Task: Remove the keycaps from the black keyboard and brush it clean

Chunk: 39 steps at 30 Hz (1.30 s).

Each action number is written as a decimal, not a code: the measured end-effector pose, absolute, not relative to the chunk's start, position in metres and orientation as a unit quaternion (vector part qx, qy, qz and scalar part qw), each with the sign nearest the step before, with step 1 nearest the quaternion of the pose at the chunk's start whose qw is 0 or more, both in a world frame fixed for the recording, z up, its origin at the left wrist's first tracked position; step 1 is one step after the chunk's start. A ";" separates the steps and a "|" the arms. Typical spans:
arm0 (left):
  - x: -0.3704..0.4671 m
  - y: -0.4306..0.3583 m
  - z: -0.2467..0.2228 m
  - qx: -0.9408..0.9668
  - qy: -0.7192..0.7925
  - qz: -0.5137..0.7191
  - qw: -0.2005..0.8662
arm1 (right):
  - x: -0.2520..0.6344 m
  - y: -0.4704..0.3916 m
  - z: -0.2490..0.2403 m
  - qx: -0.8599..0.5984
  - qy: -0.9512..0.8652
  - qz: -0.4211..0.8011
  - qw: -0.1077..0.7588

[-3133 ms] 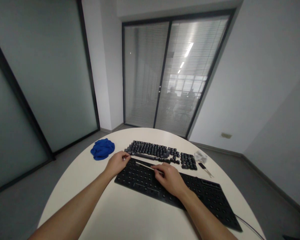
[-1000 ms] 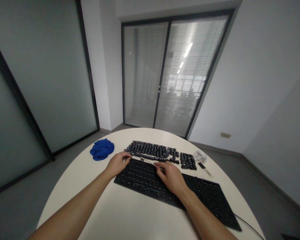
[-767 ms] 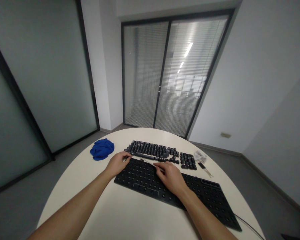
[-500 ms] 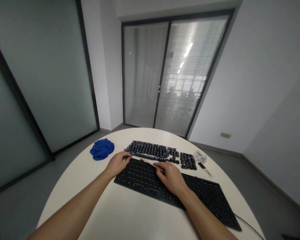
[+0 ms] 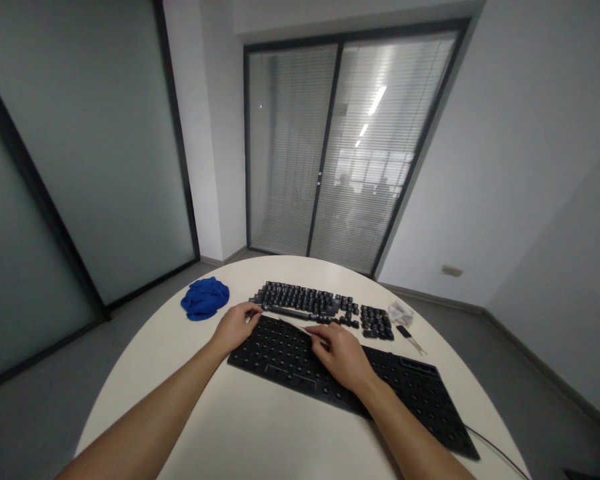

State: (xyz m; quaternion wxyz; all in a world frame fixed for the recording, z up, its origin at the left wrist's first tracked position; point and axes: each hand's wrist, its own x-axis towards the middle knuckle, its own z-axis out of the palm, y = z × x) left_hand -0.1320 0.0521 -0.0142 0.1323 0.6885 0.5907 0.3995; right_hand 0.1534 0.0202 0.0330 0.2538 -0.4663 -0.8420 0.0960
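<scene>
A black keyboard (image 5: pixel 295 381) with its keycaps off lies slantwise across the table in front of me, rows of bare switch posts showing. My left hand (image 5: pixel 237 327) has its fingers closed on the keyboard's far left corner. Over the middle of the board, my right hand (image 5: pixel 341 352) pinches a thin pale stick-like tool (image 5: pixel 299 328). The tool's dark tip points left and lies close to the board's far edge; whether it touches cannot be made out. Part of the keyboard is hidden under my right hand and forearm.
Loose black keycaps (image 5: pixel 300 298) and a separate number-pad group (image 5: pixel 376 322) lie beyond the keyboard. A blue cloth (image 5: pixel 205 298) is at left. On the right are crumpled clear plastic (image 5: pixel 401 313), a small dark-handled tool (image 5: pixel 411 339) and a cable (image 5: pixel 497 450).
The keyboard has shifted very slightly to the left at its right end. The tool's tip has moved a little left. Both hands keep nearly the same place and hold.
</scene>
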 end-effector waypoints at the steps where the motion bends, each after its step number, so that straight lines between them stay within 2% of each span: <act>1: -0.132 0.052 -0.014 0.688 0.591 0.401 0.131 | 0.153 0.020 0.033 -0.466 -0.842 0.096 0.255; 39: -0.134 0.055 -0.018 0.693 0.570 0.418 0.140 | 0.151 0.012 0.035 -0.318 -0.900 0.174 0.243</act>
